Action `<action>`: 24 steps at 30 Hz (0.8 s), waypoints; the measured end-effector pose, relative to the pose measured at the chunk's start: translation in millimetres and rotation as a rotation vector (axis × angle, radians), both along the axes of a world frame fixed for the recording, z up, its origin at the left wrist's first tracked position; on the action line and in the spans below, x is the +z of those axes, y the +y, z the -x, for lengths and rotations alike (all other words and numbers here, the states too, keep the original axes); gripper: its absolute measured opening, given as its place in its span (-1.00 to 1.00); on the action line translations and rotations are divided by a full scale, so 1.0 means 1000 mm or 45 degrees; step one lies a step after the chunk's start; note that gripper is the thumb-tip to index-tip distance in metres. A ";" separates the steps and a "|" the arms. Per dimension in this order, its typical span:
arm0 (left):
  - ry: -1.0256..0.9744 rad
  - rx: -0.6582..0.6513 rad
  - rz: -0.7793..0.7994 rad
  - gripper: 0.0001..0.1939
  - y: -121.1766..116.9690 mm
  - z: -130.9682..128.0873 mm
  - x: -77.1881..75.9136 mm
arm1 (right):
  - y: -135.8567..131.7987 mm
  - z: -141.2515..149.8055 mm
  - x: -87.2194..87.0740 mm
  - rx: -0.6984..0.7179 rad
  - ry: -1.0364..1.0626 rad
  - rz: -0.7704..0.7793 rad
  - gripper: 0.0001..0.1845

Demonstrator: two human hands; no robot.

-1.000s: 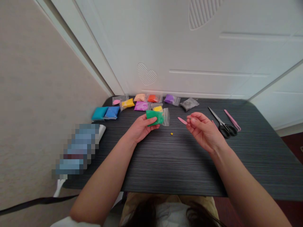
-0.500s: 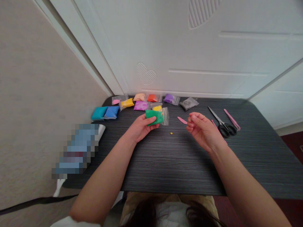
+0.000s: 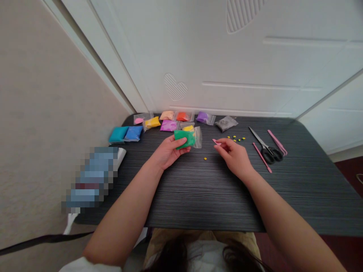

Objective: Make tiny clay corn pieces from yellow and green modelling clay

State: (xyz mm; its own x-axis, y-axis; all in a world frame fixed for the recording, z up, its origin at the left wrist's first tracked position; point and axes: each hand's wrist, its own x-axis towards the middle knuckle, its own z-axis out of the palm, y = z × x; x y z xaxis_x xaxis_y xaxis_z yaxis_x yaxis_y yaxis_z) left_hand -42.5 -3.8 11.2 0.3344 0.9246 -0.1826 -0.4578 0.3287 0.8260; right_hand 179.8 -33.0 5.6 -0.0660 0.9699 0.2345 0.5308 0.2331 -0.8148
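Note:
A small clear zip bag of green modelling clay [image 3: 181,139] is held in my left hand [image 3: 169,151], the thumb pressed across its front. My right hand [image 3: 233,154] is low over the table, its thumb and fingers closed around a pink plastic clay knife [image 3: 216,142]; only the pointed end shows. On the tabletop between the hands lies a tiny yellow clay ball [image 3: 205,158]. Just beyond my right hand are several tiny yellow-and-green clay pieces [image 3: 239,139]. No green bit shows at my right fingertips.
Bags of clay line the back: yellow [image 3: 152,122], magenta [image 3: 168,125], red [image 3: 182,116], purple [image 3: 202,117] and grey [image 3: 227,123]. Blue bags [image 3: 133,133] lie left. Black-handled scissors [image 3: 266,149], a pink stick tool [image 3: 261,156] and pink tweezers [image 3: 276,141] lie right. A white wardrobe door [image 3: 241,68] stands behind.
My right hand has turned palm down and lowered onto the pink clay knife. The green bit at its fingertips is out of sight, and the yellow-and-green pieces are uncovered. My left hand stays put.

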 end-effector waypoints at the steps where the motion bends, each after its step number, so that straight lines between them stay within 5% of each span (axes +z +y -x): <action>1: -0.001 -0.003 0.003 -0.82 0.000 0.000 0.000 | 0.001 0.001 -0.003 0.030 -0.090 -0.030 -0.75; 10: -0.031 -0.013 0.021 -0.82 0.001 0.000 -0.002 | 0.008 0.000 -0.022 0.215 -0.307 -0.125 -0.67; 24: -0.022 -0.015 0.026 -0.82 0.001 0.000 -0.002 | 0.005 -0.005 -0.015 0.298 -0.290 -0.097 -0.63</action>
